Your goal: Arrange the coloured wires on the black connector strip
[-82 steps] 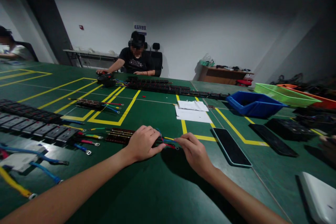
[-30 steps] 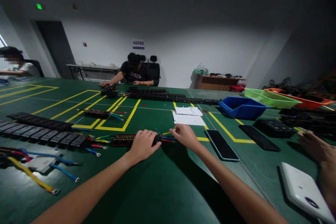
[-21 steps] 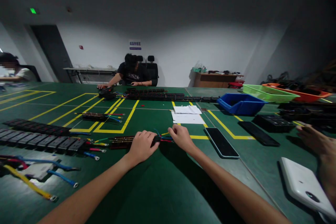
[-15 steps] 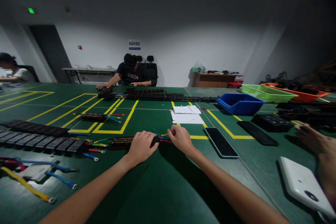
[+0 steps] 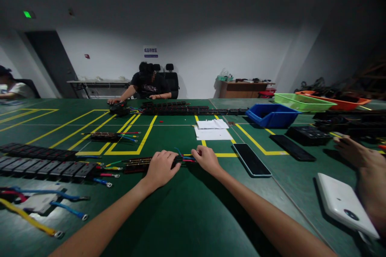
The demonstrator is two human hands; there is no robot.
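Left hand [image 5: 162, 168]: fingers curved over strip [image 5: 137, 164], pressing it on table [image 5: 169, 217]. Right hand [image 5: 206, 159]: fingers curled at wires [image 5: 187, 158], grip unclear. Right of strip: phone [image 5: 252, 160]. Beyond strip: seated person [image 5: 150, 84], wall [image 5: 205, 48].

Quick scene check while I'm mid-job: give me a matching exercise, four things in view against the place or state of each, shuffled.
1. Left hand
2. Right hand
3. Pale-rimmed phone
4. Blue bin

A. At the coloured wires
B. Beside the green basket
C. Over the brass-striped part
D. Lying flat, screen up

Pairs: 1-C, 2-A, 3-D, 4-B
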